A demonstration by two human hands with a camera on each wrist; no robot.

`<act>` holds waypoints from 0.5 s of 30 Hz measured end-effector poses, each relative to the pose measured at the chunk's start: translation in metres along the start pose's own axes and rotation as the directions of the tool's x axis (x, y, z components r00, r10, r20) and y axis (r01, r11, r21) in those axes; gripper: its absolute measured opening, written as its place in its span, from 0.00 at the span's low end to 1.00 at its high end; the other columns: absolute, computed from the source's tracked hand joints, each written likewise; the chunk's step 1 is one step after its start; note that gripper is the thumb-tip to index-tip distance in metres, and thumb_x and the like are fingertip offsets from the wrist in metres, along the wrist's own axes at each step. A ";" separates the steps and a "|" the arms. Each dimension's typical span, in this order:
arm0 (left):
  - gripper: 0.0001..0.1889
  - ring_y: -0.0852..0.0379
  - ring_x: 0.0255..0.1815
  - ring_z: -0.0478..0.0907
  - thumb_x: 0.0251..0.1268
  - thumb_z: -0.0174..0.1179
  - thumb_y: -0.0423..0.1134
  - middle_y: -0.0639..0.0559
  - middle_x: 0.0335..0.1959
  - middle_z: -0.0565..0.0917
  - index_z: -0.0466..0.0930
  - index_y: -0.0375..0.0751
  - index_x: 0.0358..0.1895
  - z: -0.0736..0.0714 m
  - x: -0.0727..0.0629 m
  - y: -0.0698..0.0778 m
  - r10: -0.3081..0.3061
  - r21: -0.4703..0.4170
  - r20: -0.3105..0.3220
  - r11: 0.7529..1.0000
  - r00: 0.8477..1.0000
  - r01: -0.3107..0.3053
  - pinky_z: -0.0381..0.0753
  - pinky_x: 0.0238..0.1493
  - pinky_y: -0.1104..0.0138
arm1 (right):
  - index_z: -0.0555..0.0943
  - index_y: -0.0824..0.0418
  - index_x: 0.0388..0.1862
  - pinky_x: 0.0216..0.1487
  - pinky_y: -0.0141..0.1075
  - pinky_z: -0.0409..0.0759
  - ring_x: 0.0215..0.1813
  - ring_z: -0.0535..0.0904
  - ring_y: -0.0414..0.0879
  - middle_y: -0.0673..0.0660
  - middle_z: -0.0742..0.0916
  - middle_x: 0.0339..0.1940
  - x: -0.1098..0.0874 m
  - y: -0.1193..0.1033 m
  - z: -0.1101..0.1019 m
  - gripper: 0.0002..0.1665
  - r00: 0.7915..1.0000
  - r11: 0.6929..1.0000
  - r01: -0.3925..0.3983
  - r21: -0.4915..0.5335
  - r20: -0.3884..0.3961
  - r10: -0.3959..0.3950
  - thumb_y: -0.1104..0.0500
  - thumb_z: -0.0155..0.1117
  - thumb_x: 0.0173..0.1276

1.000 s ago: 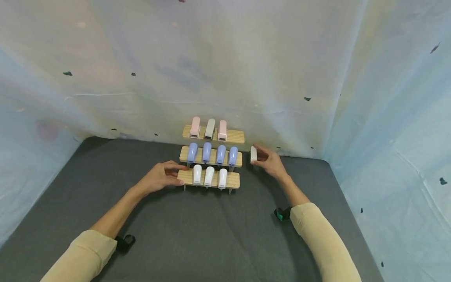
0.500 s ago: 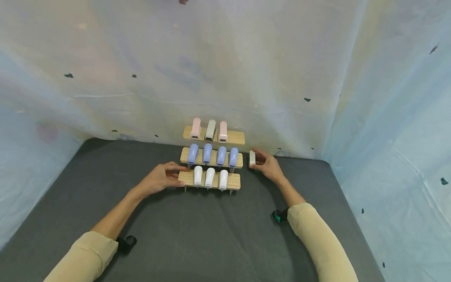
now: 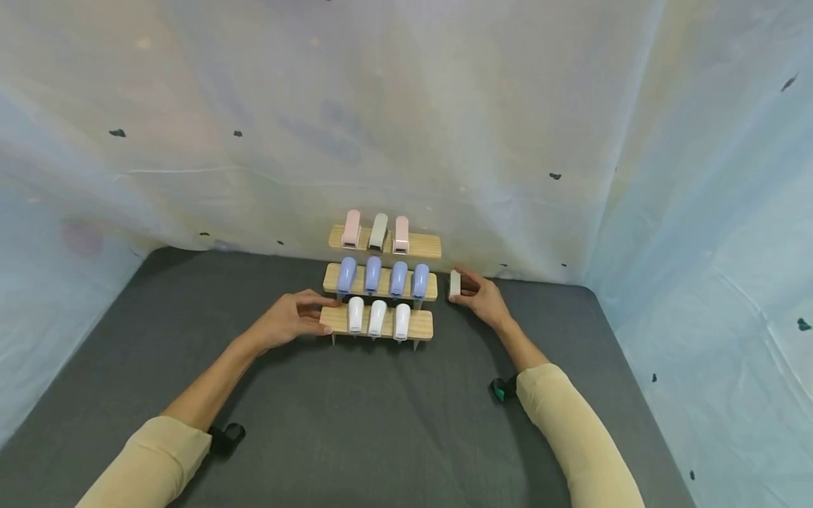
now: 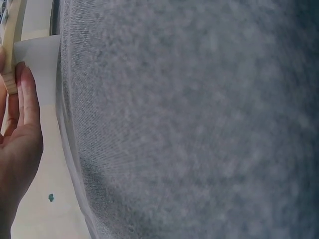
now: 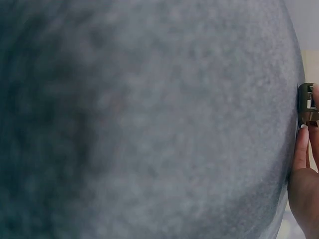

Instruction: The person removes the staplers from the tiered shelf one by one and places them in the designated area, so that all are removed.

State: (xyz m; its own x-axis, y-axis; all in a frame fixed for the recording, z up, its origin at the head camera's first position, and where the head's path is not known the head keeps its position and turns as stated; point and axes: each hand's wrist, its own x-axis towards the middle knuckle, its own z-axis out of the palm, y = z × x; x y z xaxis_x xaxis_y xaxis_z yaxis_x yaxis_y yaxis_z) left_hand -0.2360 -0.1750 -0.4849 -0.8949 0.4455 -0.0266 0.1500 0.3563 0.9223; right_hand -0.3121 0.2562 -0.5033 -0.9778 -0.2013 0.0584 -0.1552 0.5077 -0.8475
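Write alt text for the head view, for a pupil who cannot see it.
A person's left hand grips the left end of the lowest of three pale wooden shelves; the right hand holds a small pale grey stapler-like object beside them. Similar objects stand on them, top down: two pink, one grey; four lavender; three white.

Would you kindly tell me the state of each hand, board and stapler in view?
Left hand: grips the front board
Right hand: holds the lower grey stapler
Lower grey stapler: held, off the boards
Front board: gripped at its left end
White staplers: three, on front board
Middle board: carries four staplers
Purple staplers: in a row there
Back board: three staplers, right end bare
Pink staplers: two, set apart
Upper grey stapler: between the pink ones
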 end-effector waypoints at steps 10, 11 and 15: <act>0.28 0.41 0.57 0.76 0.56 0.74 0.46 0.44 0.60 0.74 0.81 0.49 0.62 0.001 -0.002 0.002 0.008 -0.020 0.004 1.000 1.000 -0.008 0.79 0.51 0.54 | 0.65 0.56 0.77 0.60 0.48 0.75 0.63 0.76 0.58 0.65 0.77 0.67 0.000 -0.003 0.000 0.46 1.000 1.000 -0.016 -0.010 0.012 0.016 0.62 0.75 0.62; 0.28 0.40 0.57 0.76 0.57 0.74 0.46 0.44 0.60 0.74 0.81 0.48 0.63 0.001 -0.002 0.002 0.012 -0.019 0.004 1.000 1.000 -0.012 0.79 0.51 0.55 | 0.64 0.56 0.77 0.60 0.49 0.75 0.63 0.76 0.58 0.65 0.77 0.67 0.001 -0.004 0.000 0.46 1.000 1.000 -0.017 -0.013 0.014 0.018 0.61 0.75 0.62; 0.28 0.40 0.56 0.77 0.56 0.75 0.45 0.44 0.60 0.74 0.81 0.48 0.62 0.001 0.000 0.001 0.008 -0.029 0.000 1.000 1.000 -0.008 0.80 0.49 0.55 | 0.64 0.56 0.77 0.59 0.49 0.76 0.63 0.77 0.57 0.63 0.76 0.68 0.002 -0.005 -0.003 0.46 1.000 0.999 -0.025 -0.031 0.007 0.025 0.59 0.75 0.63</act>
State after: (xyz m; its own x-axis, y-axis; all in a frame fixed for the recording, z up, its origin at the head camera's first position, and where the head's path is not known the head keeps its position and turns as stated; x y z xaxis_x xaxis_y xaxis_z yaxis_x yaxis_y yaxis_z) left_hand -0.2351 -0.1741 -0.4841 -0.8938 0.4481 -0.0193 0.1449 0.3291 0.9331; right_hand -0.3139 0.2554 -0.4976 -0.9803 -0.1947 0.0332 -0.1351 0.5386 -0.8317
